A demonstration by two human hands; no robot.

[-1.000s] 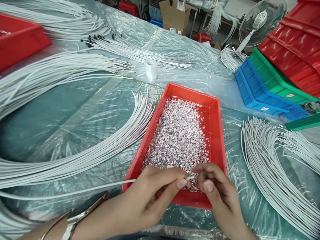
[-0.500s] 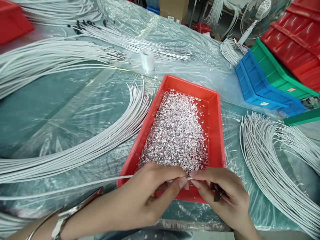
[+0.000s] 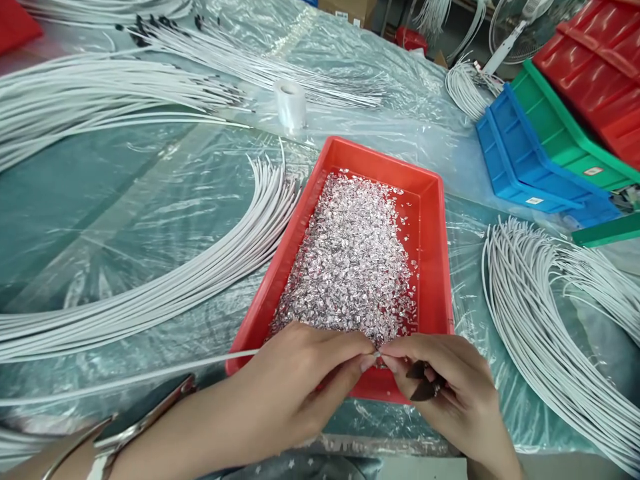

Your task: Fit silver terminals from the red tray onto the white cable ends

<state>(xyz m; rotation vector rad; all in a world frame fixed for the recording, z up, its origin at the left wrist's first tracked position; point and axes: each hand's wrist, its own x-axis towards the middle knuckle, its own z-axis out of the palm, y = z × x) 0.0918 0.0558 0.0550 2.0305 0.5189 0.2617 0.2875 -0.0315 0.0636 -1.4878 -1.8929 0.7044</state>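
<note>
My left hand point(image 3: 320, 380) is closed, with thumb and forefinger pinching a white cable point(image 3: 190, 367) close to its tip. The cable runs from the left under the hand. My right hand point(image 3: 445, 380) meets it fingertip to fingertip, pinching the cable's end. Tucked in the right palm is a small pair of dark-jawed cutters point(image 3: 424, 381), jaws slightly apart, handles hidden by the fingers. Both hands are over the near edge of a red tray point(image 3: 434, 267), which holds a heap of small silvery foil scraps point(image 3: 355, 253).
Cable bundles lie left point(image 3: 210, 267) and right point(image 3: 530, 320) of the tray, with more behind on the left. A clear film roll point(image 3: 291, 105) stands beyond the tray. Blue bins point(image 3: 525, 160), a green bin point(image 3: 575, 133) and red bins point(image 3: 600, 60) are stacked at the right.
The view has shifted slightly. My fingertips have drawn closer together over the cable's end. The cutters in my right hand have turned, showing more of their jaws.
</note>
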